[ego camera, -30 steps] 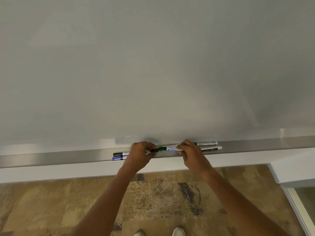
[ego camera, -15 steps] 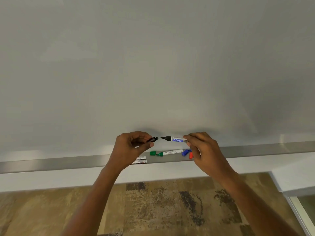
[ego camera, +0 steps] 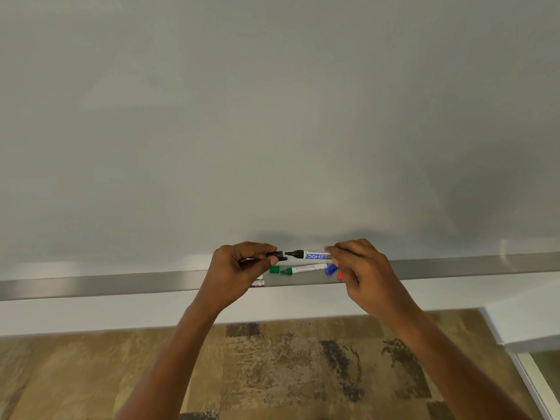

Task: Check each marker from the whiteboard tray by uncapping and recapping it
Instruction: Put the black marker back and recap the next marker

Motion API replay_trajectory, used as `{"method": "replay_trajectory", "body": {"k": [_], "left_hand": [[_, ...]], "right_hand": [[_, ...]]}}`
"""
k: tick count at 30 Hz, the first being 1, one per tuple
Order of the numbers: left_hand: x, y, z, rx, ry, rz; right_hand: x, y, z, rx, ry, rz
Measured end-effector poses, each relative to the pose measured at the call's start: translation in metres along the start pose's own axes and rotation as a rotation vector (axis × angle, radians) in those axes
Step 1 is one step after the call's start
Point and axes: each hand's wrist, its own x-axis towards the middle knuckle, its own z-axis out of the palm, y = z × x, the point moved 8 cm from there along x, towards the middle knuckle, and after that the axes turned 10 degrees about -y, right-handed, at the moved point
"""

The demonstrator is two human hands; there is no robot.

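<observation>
Both hands were low in the frame's centre: the left hand [ego camera: 239, 268] pinched the black cap [ego camera: 276, 255], the right hand [ego camera: 359, 268] gripped the uncapped black marker [ego camera: 309, 254] above the tray [ego camera: 454, 265]. Recapping seemed underway; the tip needed aligning with the cap's mouth.

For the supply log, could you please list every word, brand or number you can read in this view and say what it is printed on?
"DOMS": blue band on the black marker held in the right hand; the white word after it starts "Re" and then runs under the fingers.
Green marker on the tray: a line of print, too small to read.
Marker barrels behind the left hand: print too blurred to read.
</observation>
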Motion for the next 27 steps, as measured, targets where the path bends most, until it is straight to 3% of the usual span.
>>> {"method": "replay_trajectory", "body": {"k": [14,20,27], "left_hand": [[-0.005,-0.004,0.014,-0.214,-0.032,-0.083],[-0.009,-0.014,0.028,-0.616,0.107,-0.153],[-0.012,-0.022,0.039,-0.617,0.158,-0.195]], "right_hand": [[-0.002,-0.006,0.005,0.024,-0.037,-0.034],[0.0,-0.005,0.012,0.133,-0.045,0.002],[0.007,-0.01,0.015,0.064,-0.039,0.005]]}}
